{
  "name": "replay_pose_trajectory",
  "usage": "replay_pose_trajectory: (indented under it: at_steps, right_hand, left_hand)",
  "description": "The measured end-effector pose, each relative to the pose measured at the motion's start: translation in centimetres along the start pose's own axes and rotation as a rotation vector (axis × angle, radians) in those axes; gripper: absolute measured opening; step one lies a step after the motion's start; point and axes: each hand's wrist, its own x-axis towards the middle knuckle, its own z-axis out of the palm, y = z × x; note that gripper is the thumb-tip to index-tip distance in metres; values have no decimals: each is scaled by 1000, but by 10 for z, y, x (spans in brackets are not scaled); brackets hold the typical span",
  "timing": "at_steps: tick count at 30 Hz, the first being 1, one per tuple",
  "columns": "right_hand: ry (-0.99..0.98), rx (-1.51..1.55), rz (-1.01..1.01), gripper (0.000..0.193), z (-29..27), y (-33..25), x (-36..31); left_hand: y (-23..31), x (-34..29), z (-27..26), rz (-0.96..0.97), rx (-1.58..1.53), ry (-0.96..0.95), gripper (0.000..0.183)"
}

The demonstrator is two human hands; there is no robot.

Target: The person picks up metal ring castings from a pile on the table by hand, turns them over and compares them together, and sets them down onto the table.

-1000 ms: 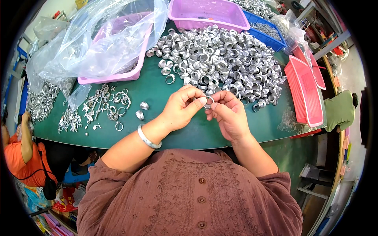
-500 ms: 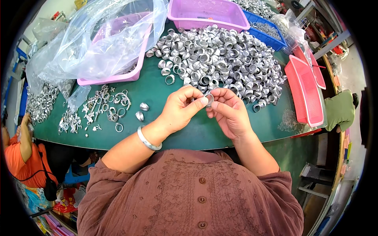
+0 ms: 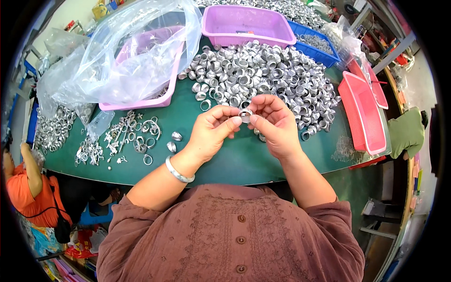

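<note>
A silver metal ring (image 3: 244, 113) is pinched between my two hands, above the near edge of a big heap of silver rings (image 3: 263, 70). My left hand (image 3: 213, 129), with a pale bangle (image 3: 176, 171) on its wrist, grips the ring's left side with thumb and forefinger. The thumb and fingertips of my right hand (image 3: 277, 129) press on its right side. Two loose rings (image 3: 174, 142) lie on the green table (image 3: 221, 169), left of my left wrist. Farther left are small metal pieces and rings (image 3: 136, 134) in loose clusters.
A purple basket (image 3: 249, 28) stands behind the heap, a blue tray (image 3: 317, 44) at its right. Clear plastic bags (image 3: 117, 61) cover another purple basket (image 3: 162, 99) at left. A red basket (image 3: 361, 113) sits at the right edge. People (image 3: 35, 192) are at both sides.
The ring has turned, its opening now tilted upward, and both hands have shifted slightly. The whole view has moved a little, so the table appears lower.
</note>
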Motion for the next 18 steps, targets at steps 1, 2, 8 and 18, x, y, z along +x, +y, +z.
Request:
replay_pose_trajectory:
  at_steps: [1, 2, 8, 18]
  right_hand:
    - [-13, -37, -71, 28, 1, -2, 1]
    - [-18, -56, -91, 29, -1, -3, 2]
    - [-9, -216, -232, 29, -4, -16, 8]
    - [-67, -361, -401, 29, 5, -31, 8]
  left_hand:
    - [3, 1, -1, 7, 6, -1, 19]
    - [9, 4, -3, 116, 98, 38, 21]
    - [96, 38, -34, 972, 1088, 437, 32]
    - [144, 50, -82, 960, 1733, 721, 21]
